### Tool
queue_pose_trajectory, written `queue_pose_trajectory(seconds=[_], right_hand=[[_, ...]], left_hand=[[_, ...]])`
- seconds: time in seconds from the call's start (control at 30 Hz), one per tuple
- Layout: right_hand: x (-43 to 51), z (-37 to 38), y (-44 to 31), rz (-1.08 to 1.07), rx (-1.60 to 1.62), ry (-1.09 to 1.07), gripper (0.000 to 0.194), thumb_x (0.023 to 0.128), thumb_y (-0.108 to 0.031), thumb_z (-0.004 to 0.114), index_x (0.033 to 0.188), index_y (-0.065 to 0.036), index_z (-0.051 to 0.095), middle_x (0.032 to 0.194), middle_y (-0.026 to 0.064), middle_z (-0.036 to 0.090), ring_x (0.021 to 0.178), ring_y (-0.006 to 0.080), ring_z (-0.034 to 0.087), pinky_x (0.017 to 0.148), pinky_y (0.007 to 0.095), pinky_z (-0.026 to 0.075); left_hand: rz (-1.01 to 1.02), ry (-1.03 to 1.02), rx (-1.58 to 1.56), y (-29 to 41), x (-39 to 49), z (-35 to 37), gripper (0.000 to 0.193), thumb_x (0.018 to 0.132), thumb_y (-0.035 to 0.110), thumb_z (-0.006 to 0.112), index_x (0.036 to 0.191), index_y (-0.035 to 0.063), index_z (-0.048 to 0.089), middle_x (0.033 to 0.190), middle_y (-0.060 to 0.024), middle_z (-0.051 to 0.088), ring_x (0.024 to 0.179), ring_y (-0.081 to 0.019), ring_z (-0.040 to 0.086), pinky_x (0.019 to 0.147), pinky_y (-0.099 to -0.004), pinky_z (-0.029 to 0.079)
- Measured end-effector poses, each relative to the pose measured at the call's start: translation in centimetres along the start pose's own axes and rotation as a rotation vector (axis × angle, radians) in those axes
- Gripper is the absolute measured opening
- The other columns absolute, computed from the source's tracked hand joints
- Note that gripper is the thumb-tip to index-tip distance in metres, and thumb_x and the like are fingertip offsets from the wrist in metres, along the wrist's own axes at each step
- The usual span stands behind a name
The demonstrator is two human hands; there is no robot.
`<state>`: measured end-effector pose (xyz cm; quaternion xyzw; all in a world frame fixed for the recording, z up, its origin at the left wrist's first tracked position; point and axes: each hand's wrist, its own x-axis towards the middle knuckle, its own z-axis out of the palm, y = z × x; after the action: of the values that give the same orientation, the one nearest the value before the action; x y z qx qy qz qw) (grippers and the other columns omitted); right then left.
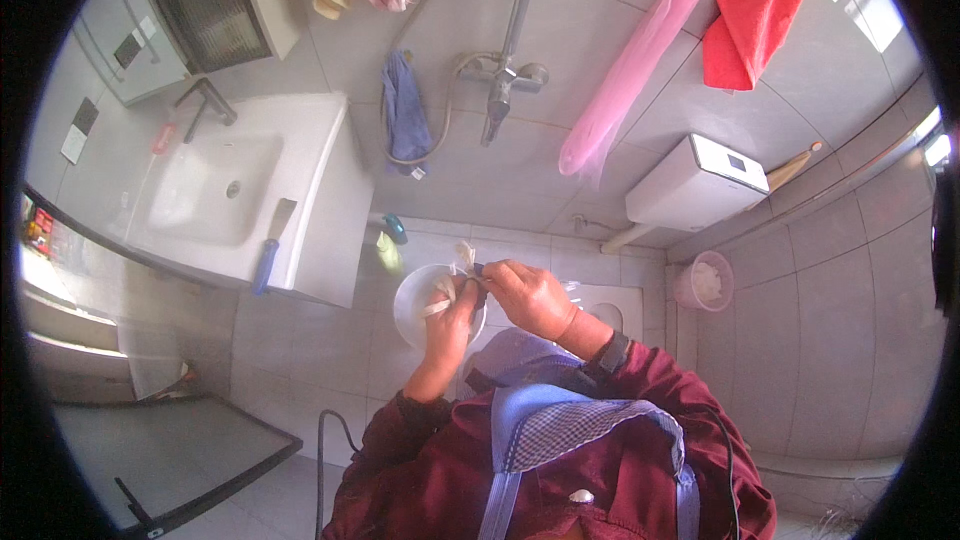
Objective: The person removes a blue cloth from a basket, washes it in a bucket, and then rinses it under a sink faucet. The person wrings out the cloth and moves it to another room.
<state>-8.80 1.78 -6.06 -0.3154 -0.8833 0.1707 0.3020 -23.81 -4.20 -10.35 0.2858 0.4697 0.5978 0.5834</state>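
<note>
Over a round white tub [409, 307], my left hand [450, 322] grips a bundle of pale cord or cloth strips [441, 296], with some loops hanging by the fingers. My right hand [529, 296] meets it on the right, its fingertips pinching part of the same pale strip and a small dark blue piece [478, 268]. A short pale tuft sticks up above the fingertips. What the fingers cover is hidden. A scraper with a blue handle [265, 266] lies on the edge of the white washbasin [315, 195], away from both hands.
A green bottle [389, 253] and a teal item [394, 229] stand behind the tub. To the right are a squat toilet [626, 300] and a pink waste bin [726, 300]. A shower mixer [502, 79] and a white wall unit [675, 187] are ahead; a glass door [172, 450] is lower left.
</note>
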Motion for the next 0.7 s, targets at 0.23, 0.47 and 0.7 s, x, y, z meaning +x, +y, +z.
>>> queue_pose_trajectory(seconds=[0.23,0.47,0.7], right_hand=[[-0.3,-0.2,-1.1,0.008,-0.045,-0.012,0.017,0.082,-0.004,0.060,0.099,-0.001,0.057,0.085,0.0129,0.063,0.072,0.0323,0.065,0.062,0.0395,0.054],[-0.2,-1.1,-1.8,0.028,0.039,-0.003,0.015,0.076,-0.007,0.063,0.088,-0.005,0.056,0.077,0.0116,0.060,0.068,0.0322,0.062,0.057,0.0421,0.051],[0.7,-2.9,-1.6,-0.184,0.003,-0.025,0.013,0.071,-0.012,0.066,0.079,-0.007,0.058,0.070,0.0081,0.056,0.065,0.0303,0.060,0.056,0.0416,0.049]], left_hand=[[0.132,0.020,0.016,0.5,-0.6,0.6,0.011,0.095,0.014,0.058,0.090,0.0043,0.058,0.080,0.0029,0.056,0.073,-0.0049,0.048,0.063,-0.0232,0.039],[0.180,-0.043,-0.101,1.2,-1.8,1.1,0.010,0.093,0.014,0.060,0.088,0.0069,0.055,0.080,0.0052,0.051,0.071,-0.0043,0.044,0.061,-0.0213,0.035],[0.252,0.063,0.116,1.7,-0.9,0.6,0.012,0.091,0.016,0.062,0.086,0.0058,0.058,0.078,0.0025,0.055,0.069,-0.0054,0.048,0.061,-0.0230,0.038]])
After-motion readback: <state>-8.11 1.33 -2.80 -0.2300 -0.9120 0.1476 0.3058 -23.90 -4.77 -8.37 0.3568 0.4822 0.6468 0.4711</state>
